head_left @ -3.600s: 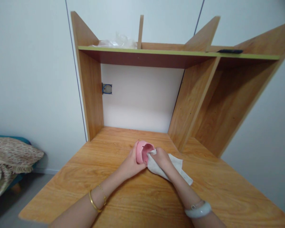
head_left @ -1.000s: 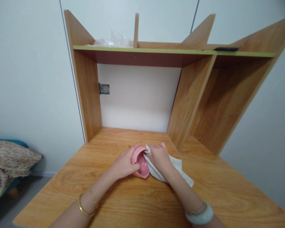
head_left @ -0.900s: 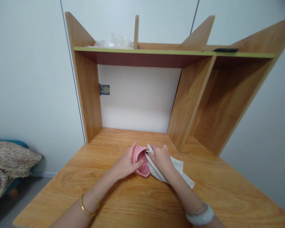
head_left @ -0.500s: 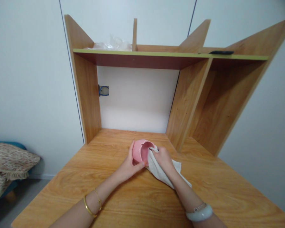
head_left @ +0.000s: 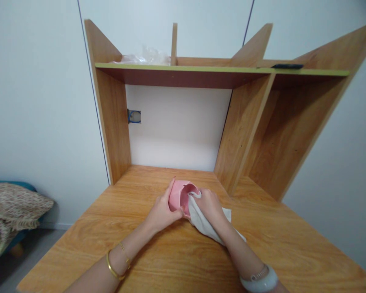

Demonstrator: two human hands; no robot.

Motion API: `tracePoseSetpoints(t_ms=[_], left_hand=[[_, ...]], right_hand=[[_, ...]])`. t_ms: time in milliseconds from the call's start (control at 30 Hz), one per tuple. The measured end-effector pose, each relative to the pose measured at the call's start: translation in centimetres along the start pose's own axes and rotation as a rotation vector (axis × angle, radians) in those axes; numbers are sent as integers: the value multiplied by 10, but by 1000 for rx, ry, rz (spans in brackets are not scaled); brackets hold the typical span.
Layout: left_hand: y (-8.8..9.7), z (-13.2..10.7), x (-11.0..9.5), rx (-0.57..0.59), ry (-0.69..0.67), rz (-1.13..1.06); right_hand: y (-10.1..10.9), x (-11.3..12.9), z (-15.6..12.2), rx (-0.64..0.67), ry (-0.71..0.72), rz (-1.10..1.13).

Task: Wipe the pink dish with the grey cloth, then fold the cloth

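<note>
A pink, rounded pot-like container (head_left: 177,194) is tilted with its wavy-rimmed opening toward the right, just above or on the wooden desk. My left hand (head_left: 163,211) grips it from the left, thumb near the lower rim and fingers around the back. A white cloth (head_left: 201,219) is bunched in my right hand (head_left: 209,203), which is at the opening. One end of the cloth goes into the container, and the rest hangs below my right wrist toward the desk. The fingertips of my right hand are partly hidden by the cloth and the rim.
The wooden desktop (head_left: 116,228) spreads beneath both arms. A shelf unit (head_left: 183,70) rises behind it, with clear plastic wrapping (head_left: 146,57) and a dark flat object (head_left: 288,66) on top. An uncovered wall socket box (head_left: 134,116) is at the back. A patterned cushion (head_left: 18,203) sits at the left.
The container has turned and shifted slightly left in my left hand. My right hand has moved a little with the cloth, its fingers closer in at the opening.
</note>
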State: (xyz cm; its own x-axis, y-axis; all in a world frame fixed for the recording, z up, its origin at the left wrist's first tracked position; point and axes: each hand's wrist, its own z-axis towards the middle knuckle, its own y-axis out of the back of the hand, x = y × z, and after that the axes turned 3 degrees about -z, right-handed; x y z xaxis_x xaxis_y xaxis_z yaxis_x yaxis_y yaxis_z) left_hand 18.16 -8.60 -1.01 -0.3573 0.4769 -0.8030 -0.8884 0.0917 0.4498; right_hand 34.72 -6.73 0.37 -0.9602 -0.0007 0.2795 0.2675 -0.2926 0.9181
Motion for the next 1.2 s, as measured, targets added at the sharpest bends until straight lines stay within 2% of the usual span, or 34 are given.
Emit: tracePoseSetpoints(t_ms=[267, 633, 733, 833, 1067, 1200], left_hand=[[7, 1, -13, -21, 81, 91], [8, 0, -6, -79, 24, 161], [9, 0, -5, -128, -18, 184], [11, 0, -2, -155, -58, 203], [9, -3, 2, -131, -186, 308], [5, -5, 2, -96, -258, 306]], right_hand=[[3, 5, -3, -38, 19, -72], [-23, 3, 3, -160, -65, 448], [-29, 6, 4, -51, -139, 590], [-32, 6, 5, 56, -158, 611], [-30, -4, 0, 310, 85, 558], [-28, -3, -1, 296, 101, 587]])
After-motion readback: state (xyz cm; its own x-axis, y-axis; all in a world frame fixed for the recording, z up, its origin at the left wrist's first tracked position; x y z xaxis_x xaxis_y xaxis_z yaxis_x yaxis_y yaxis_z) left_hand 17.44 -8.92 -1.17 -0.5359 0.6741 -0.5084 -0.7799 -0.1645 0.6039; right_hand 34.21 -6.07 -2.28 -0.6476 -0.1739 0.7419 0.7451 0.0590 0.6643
